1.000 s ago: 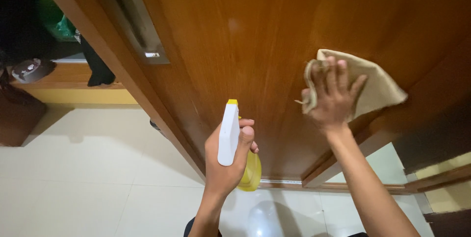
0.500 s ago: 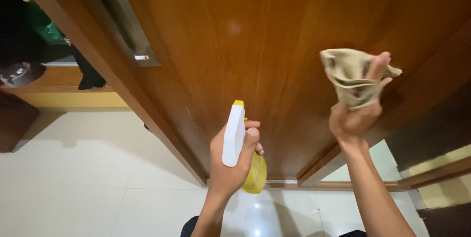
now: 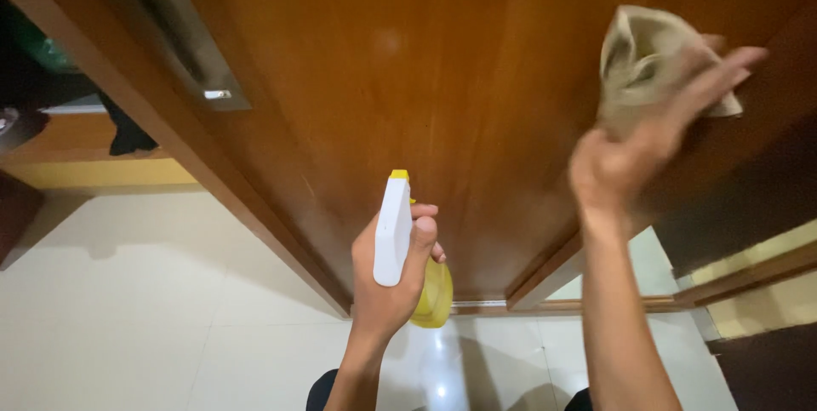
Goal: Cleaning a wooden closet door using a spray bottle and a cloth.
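Here the left hand (image 3: pixel 387 279) grips a spray bottle (image 3: pixel 394 232) (white-headed) while the right hand (image 3: pixel 634 151) clutches a beige cloth (image 3: pixel 642 66) against the wooden door (image 3: pixel 408 79).

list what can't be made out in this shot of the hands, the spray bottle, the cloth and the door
Head view:
- Spray bottle: yellow body mostly hidden by the left hand; fill level unreadable.
- Right hand: motion-blurred; grip on the cloth unclear, as is cloth-to-door contact.
- Metal plate on the door edge: cut off by the top edge.
- Dark items on the left shelf: too dim to identify.
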